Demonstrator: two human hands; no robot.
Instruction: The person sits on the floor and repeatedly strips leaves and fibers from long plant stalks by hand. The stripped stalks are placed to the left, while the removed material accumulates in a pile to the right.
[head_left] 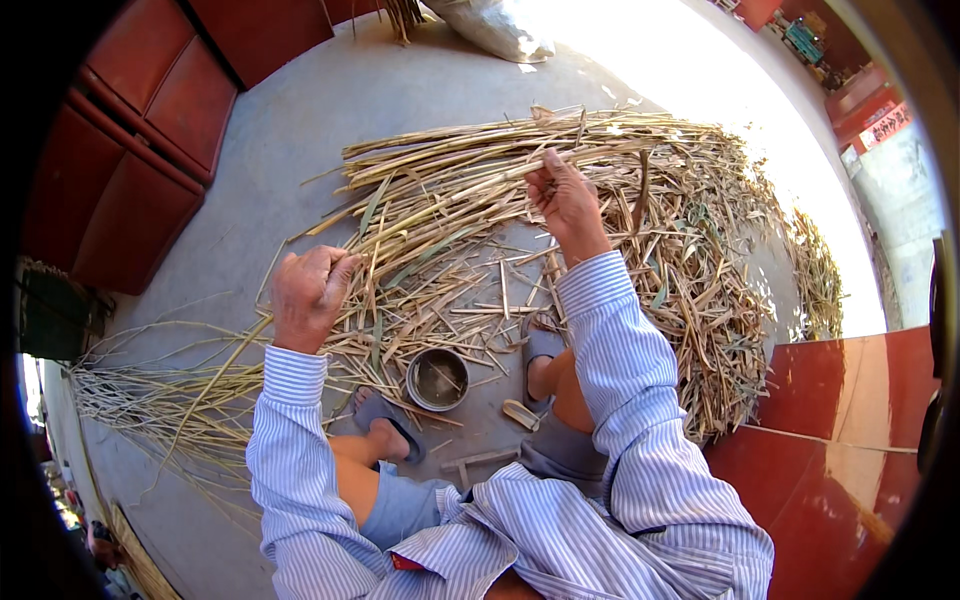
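Long, thin, yellow-green stalk (235,352): runs from the left fist down to the lower left, its fine end spread over the floor. Left hand (308,295) curled tight around it, thumb uppermost; the closed grip probably keeps so long and springy a piece under control. Right hand (568,200) raised well apart from the left, over the pile, fingers bunched. Pale lengths pass close by its fingertips; cannot tell whether it pinches one, or whether the same stalk spans both hands.

Beneath: heap of dry stalks (450,190), mostly laid lengthwise side by side, perhaps so single ones come free easily. Right of it, loose leaf litter (690,280), tangled, lying every way.

Left side: fan of thin bare stems (160,400), bunched at the far left, splayed toward the person, within likely reach of the left hand.

Between the feet, round bowl (438,407), contents greyish, unclear. Small wooden piece (520,415) beside the right slipper (541,345). Left slipper (400,430) just below the bowl. Knees apart, seemingly leaving the arms working room.

Farther out: red padded seats (110,220), upper left; pale sack (495,25) at top.
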